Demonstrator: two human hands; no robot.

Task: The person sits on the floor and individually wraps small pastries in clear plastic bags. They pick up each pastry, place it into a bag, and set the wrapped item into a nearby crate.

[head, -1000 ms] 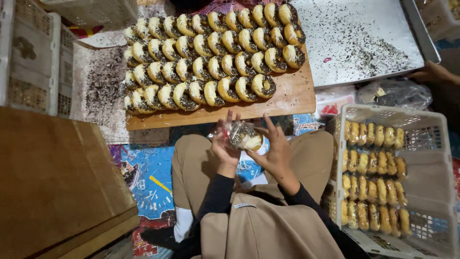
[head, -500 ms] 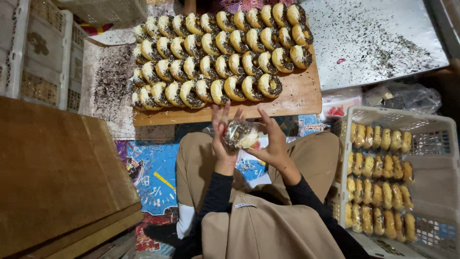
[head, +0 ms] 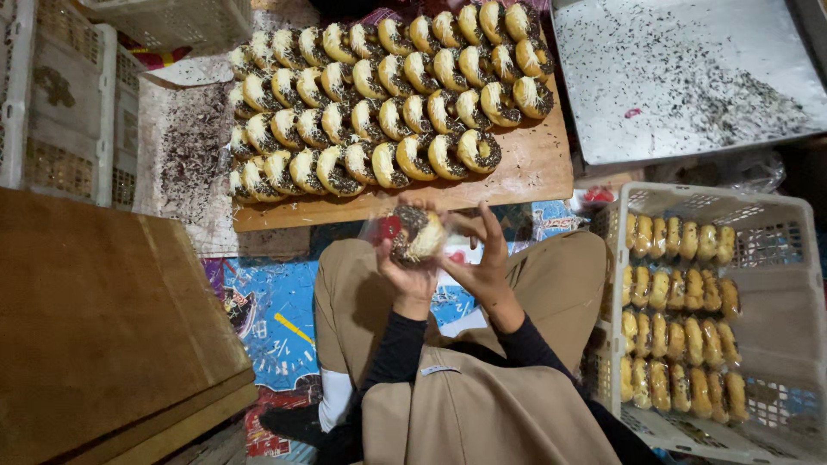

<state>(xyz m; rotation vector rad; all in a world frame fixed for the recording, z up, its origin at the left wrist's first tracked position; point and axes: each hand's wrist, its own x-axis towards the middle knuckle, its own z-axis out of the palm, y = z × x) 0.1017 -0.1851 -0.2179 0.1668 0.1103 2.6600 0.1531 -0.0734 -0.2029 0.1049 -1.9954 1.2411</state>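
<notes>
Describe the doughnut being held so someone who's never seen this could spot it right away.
Start at the long wooden board crowded with rows of chocolate-sprinkled doughnuts. Just below its near edge, the left hand and right hand meet over the lap. The doughnut between them is the only one off the board, wrapped in clear plastic.

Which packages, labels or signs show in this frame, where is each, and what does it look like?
Clear plastic wrapper: held by left hand and right hand, red print patch, around a chocolate-sprinkled doughnut.
Wrapped doughnuts: upright rows in the white crate at right, clear film.
Small tag: pale rectangle on the tan garment.
</notes>
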